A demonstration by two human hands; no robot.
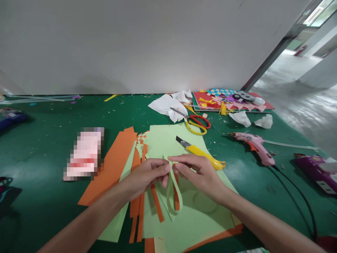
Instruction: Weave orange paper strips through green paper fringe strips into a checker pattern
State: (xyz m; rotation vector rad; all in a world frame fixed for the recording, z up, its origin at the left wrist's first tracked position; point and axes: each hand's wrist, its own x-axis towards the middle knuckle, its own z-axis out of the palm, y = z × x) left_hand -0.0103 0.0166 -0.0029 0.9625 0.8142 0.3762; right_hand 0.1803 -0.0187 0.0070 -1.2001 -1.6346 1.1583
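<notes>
A narrow light green paper strip point(179, 194) hangs in a loop below my fingertips. My left hand point(151, 174) pinches it from one side, thumb against forefinger. From the other side my right hand point(196, 169) closes its thumb and fingers on the same strip. Beneath both hands lie light green paper sheets point(205, 214) and several cut orange strips point(157, 205). A small woven orange and green check piece point(141, 138) lies beyond my left hand. The yellow utility knife point(202, 153), blade out, rests just past my right hand.
Orange sheets point(113, 158) and a pixelated pink item point(85, 154) lie left. Scissors point(197, 123) and crumpled white tissue point(165, 106) are beyond the paper. A pink glue gun point(256, 144) with a cord and a purple stapler-like object point(317, 170) lie right. A wall point(131, 45) stands behind.
</notes>
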